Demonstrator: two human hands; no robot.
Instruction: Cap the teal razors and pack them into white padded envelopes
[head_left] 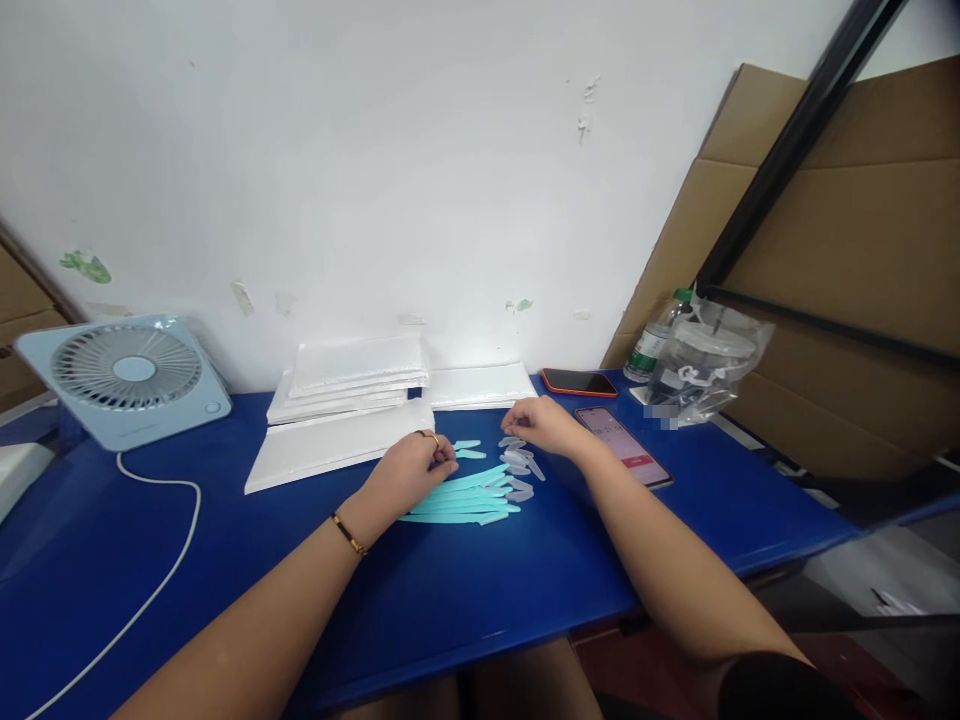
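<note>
A fanned row of turquoise eyebrow razors [457, 502] lies on the blue table, partly covered by my left hand [420, 468]. That hand's fingers are curled together over their left part; whether a razor is between them is hidden. Two more turquoise blades [470, 454] show just beyond its fingertips. Small clear plastic caps [517, 462] are scattered at the right ends of the razors. Above them, my right hand [541, 424] has thumb and fingers pinched at the farthest caps. What it pinches is too small to make out.
White padded envelopes [341, 445] are stacked behind the left hand, with more [480, 385] along the wall. A lit phone [626, 445] lies beneath the right forearm, near a red-edged phone [577, 382]. A bottle [651, 345], a bagged cup [705, 365] and a fan [135, 370] stand around.
</note>
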